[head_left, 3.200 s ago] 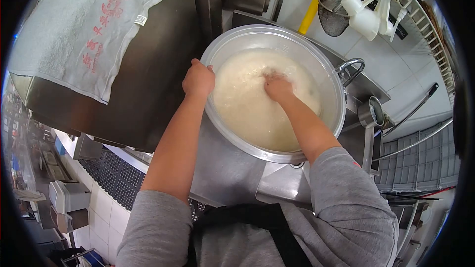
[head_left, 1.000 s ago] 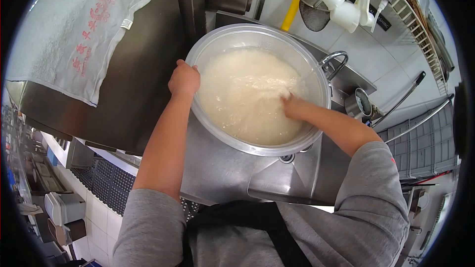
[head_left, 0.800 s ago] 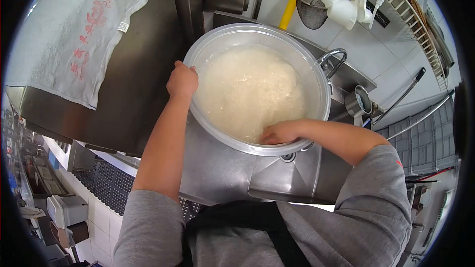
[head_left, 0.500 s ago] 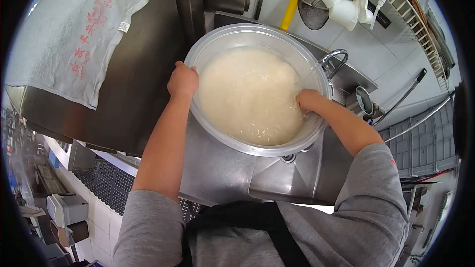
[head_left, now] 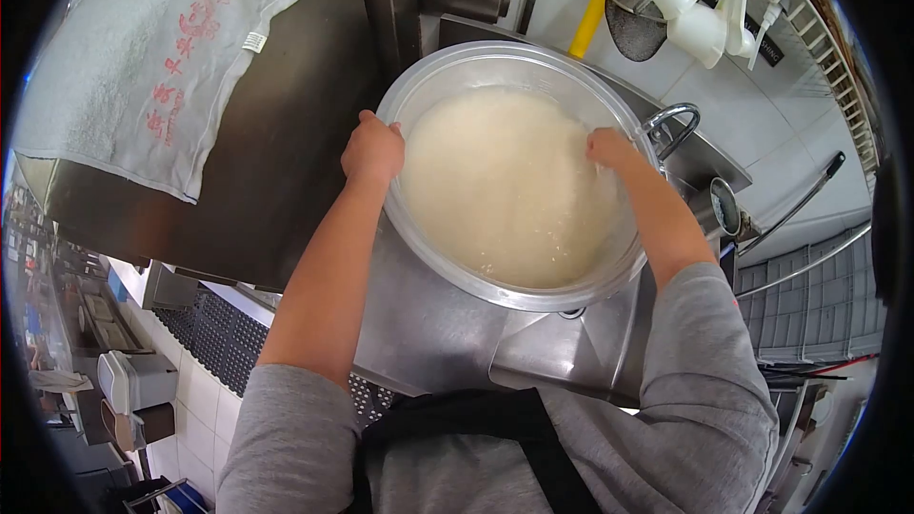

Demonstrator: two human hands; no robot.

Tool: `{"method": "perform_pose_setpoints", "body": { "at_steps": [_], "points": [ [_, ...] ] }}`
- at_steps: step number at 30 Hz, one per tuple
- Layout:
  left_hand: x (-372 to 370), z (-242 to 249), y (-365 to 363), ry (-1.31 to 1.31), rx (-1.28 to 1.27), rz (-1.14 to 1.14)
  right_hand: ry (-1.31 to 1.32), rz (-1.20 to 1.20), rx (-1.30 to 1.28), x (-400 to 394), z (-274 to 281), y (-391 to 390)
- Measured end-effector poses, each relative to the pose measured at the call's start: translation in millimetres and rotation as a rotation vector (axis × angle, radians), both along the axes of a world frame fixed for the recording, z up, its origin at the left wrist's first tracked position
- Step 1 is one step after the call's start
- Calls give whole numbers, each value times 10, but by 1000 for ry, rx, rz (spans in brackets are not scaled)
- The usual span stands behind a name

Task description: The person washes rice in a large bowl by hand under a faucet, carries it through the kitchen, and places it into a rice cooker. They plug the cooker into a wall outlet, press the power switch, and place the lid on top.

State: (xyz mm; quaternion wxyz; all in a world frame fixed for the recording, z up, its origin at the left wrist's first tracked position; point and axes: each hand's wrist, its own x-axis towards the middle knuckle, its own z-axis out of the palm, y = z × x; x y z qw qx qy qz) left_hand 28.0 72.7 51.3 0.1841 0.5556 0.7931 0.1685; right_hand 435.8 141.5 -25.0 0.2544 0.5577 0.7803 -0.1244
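A large clear plastic basin (head_left: 533, 303) stands over the metal sink, filled with cloudy, cream-white liquid (head_left: 505, 190); a few pale grains show near its surface. My left hand (head_left: 374, 146) is wrapped round the basin's left rim. Inside the right part of the basin, my right hand (head_left: 610, 148) is at the liquid's surface with its fingers curled closed. Whatever those fingers may hold is hidden. The bottom of the basin cannot be seen through the liquid.
A curved faucet (head_left: 678, 124) rises close behind the basin's right rim. The steel sink (head_left: 562, 347) lies below. A white printed towel (head_left: 143, 86) covers part of the steel surface at left. A mesh strainer (head_left: 636, 24) and white measuring cups (head_left: 698, 33) hang on the wall.
My right hand has moved toward the far side of the basin, and the liquid's surface has shifted. My left hand keeps its hold on the rim. The whole view has swung slightly.
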Motion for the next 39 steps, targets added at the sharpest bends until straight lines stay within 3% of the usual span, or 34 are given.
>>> {"method": "perform_pose_setpoints", "body": {
  "at_steps": [2, 5, 9, 11, 12, 13, 16, 18, 19, 21, 22, 24, 25, 27, 28, 32, 34, 36, 38, 39],
  "points": [
    [6, 11, -2, 5, -1, -2, 77, -220, 437, 138, -125, 88],
    [-10, 4, 6, 10, -2, -4, -4, -277, 383, -325, -222, -47],
    [-13, -23, 17, 4, 6, -10, 218, -102, 391, -1131, -307, -469],
    [-10, -29, 7, 0, 2, -11, 252, 175, 390, -1471, -492, -749],
    [-11, -17, 14, -1, 4, -10, 87, 497, 276, -1670, -461, -850],
    [-10, -5, 18, -1, 7, -11, 354, 464, 318, -1773, -482, -1045],
    [-9, 1, 2, -18, 7, 0, 415, 593, 202, -1519, -201, -882],
    [-11, 8, -13, -29, 12, -1, 426, 227, 115, -1094, -560, -376],
    [-15, 8, -14, -29, 12, 6, 143, 156, 284, -1083, -227, -435],
    [-17, 13, -8, -25, 1, -3, 204, -275, 303, -913, -291, -231],
    [-22, 2, -1, -24, 2, -1, 205, -273, 305, -979, -381, -119],
    [-23, -25, 15, -32, 21, 0, 138, -758, 397, -1307, -550, 73],
    [-25, -20, 12, -28, 23, 3, 138, -776, 393, -1563, -585, 98],
    [-21, -10, 8, -39, 10, -1, -61, -389, 336, -1933, -864, 140],
    [-22, -14, 9, -33, 13, 2, -55, -387, 337, -2071, -848, 106],
    [-31, -19, 14, -50, 28, 7, 392, 310, 140, -2499, -624, -118],
    [-33, -8, 5, -64, 22, 18, 792, 459, 248, -2111, -575, -66],
    [-36, 0, -3, -85, 29, 6, 393, 274, 259, -1808, -338, 49],
    [-45, -1, -2, -88, 24, 13, 321, 21, 397, -1394, -658, 383],
    [-36, 2, 1, -87, 21, 9, 319, 21, 397, -1410, -644, 380]
  ]
}}
